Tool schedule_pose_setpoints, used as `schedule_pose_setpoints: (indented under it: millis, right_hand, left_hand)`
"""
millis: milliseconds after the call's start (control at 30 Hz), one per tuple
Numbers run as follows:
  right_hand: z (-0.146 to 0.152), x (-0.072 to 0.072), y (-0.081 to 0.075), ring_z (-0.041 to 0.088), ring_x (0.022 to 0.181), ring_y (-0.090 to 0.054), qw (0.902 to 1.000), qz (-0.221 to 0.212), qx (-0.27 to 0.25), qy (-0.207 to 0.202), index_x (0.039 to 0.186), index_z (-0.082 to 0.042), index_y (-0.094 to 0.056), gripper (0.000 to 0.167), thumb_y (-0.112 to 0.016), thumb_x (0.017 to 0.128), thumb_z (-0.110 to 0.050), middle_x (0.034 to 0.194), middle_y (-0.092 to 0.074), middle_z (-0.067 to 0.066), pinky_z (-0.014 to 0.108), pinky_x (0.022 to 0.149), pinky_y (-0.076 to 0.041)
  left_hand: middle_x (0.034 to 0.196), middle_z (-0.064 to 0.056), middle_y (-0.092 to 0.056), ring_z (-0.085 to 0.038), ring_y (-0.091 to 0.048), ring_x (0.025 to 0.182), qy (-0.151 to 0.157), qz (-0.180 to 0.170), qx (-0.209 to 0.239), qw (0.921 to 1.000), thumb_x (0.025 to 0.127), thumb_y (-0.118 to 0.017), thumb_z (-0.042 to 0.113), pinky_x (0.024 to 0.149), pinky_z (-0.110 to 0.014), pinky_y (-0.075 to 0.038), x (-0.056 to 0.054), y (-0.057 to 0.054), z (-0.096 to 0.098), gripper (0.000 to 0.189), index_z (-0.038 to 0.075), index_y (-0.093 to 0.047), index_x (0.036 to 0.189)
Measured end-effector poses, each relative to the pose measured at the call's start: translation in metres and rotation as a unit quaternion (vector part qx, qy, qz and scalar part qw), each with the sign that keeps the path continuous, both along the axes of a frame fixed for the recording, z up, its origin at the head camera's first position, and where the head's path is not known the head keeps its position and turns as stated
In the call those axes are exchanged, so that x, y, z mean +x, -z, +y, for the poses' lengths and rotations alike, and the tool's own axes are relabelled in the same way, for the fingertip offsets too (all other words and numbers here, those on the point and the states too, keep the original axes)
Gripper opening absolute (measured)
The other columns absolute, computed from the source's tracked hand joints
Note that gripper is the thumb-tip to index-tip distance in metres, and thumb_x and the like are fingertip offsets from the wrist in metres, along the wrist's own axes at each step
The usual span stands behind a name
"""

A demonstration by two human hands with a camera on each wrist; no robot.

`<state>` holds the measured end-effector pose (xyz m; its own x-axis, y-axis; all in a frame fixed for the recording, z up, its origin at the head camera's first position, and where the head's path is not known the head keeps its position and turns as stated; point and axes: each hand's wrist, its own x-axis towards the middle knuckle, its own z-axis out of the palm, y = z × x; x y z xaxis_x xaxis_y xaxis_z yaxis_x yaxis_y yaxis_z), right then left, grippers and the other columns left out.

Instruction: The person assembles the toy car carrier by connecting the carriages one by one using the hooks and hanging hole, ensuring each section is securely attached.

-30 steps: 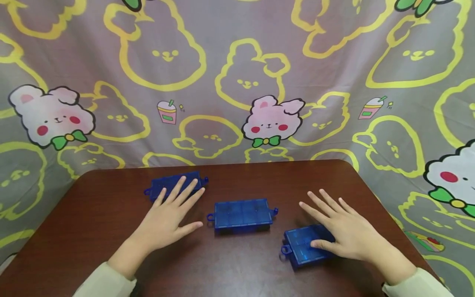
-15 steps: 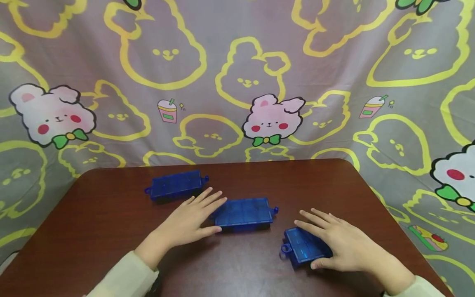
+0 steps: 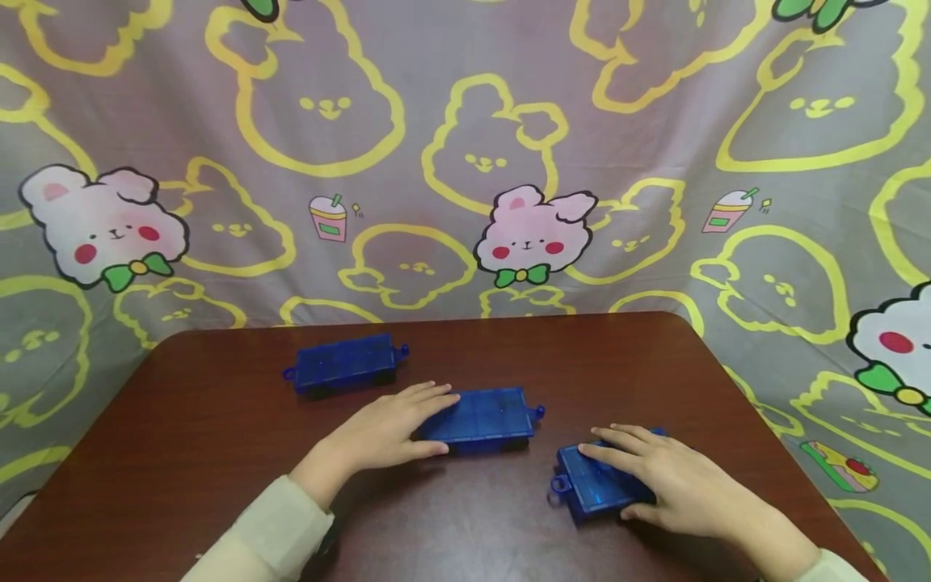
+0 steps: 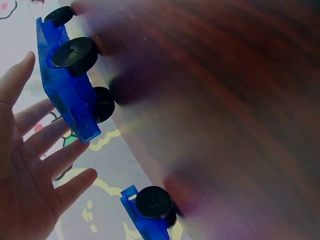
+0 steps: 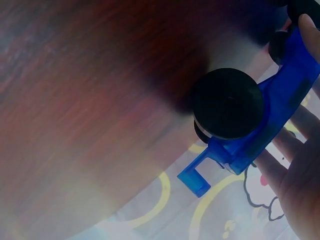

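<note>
Three blue toy wagons with black wheels stand on the table, each with a ring at its left end; a peg shows at the right end of two. My left hand (image 3: 381, 428) is at the left end of the middle wagon (image 3: 494, 416), fingers over its far side and thumb by its near edge. In the left wrist view, the thumb is apart from that wagon (image 4: 65, 95) and the fingers are extended. My right hand (image 3: 684, 485) lies over the right wagon (image 3: 585, 485), covering its right part. In the right wrist view, straight fingers (image 5: 270, 167) reach behind the wagon (image 5: 285, 95); contact is unclear.
The third wagon (image 3: 345, 364) stands at the far left of the dark brown table (image 3: 182, 453). Behind the table hangs a grey curtain (image 3: 407, 186) with yellow outlines and rabbit faces, close to its back edge.
My left hand has moved right and nearer, from over the far-left wagon to the middle wagon's left end. My right hand has come down slightly around the right wagon. The wagons have not visibly moved.
</note>
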<state>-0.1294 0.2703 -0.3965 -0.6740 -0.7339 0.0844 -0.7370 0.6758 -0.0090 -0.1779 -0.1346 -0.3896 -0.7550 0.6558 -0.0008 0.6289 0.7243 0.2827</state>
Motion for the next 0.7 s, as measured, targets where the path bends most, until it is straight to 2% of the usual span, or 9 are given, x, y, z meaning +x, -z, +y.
schedule_pose_setpoints:
  millis: [100, 300, 400, 700]
  right_hand:
    - [-0.0001, -0.0007, 0.0008, 0.029, 0.128, -0.055, 0.9999, 0.012, -0.003, -0.006, 0.15, -0.036, -0.042, 0.089, -0.084, 0.073, -0.046, 0.144, -0.055, 0.004, 0.049, 0.082, -0.057]
    - [-0.0007, -0.0015, 0.0028, 0.025, 0.12, -0.058, 0.9984, 0.051, -0.012, -0.021, 0.147, -0.034, -0.047, 0.088, -0.085, 0.069, -0.048, 0.136, -0.061, 0.003, 0.057, 0.093, -0.05]
    - [-0.0012, -0.0018, 0.0024, 0.024, 0.118, -0.058, 0.9981, 0.057, -0.012, -0.02, 0.146, -0.034, -0.048, 0.087, -0.085, 0.068, -0.05, 0.134, -0.062, 0.002, 0.056, 0.092, -0.051]
    - [-0.003, -0.0036, -0.0031, 0.022, 0.115, -0.059, 0.9994, 0.03, 0.005, 0.014, 0.146, -0.035, -0.049, 0.084, -0.084, 0.071, -0.051, 0.133, -0.062, 0.002, 0.047, 0.081, -0.056]
  left_hand:
    - [0.158, -0.011, -0.04, -0.033, -0.038, 0.146, -0.001, -0.01, 0.002, 0.9999, 0.094, -0.065, 0.044, 0.111, -0.053, -0.04, -0.0017, 0.0002, 0.0007, 0.066, 0.015, -0.045, 0.15]
    - [0.157, -0.012, -0.041, -0.033, -0.04, 0.144, -0.002, -0.021, 0.005, 0.9998, 0.094, -0.067, 0.042, 0.11, -0.051, -0.042, -0.0036, 0.0007, 0.001, 0.064, 0.012, -0.049, 0.147]
    - [0.157, -0.012, -0.041, -0.034, -0.041, 0.143, -0.002, -0.022, 0.005, 0.9997, 0.093, -0.067, 0.042, 0.11, -0.052, -0.042, -0.004, 0.0009, 0.0008, 0.064, 0.012, -0.05, 0.147]
    - [0.155, -0.012, -0.044, -0.034, -0.044, 0.141, 0.004, -0.006, 0.003, 1.0, 0.092, -0.069, 0.042, 0.109, -0.05, -0.043, -0.006, 0.002, -0.0006, 0.064, 0.011, -0.052, 0.145]
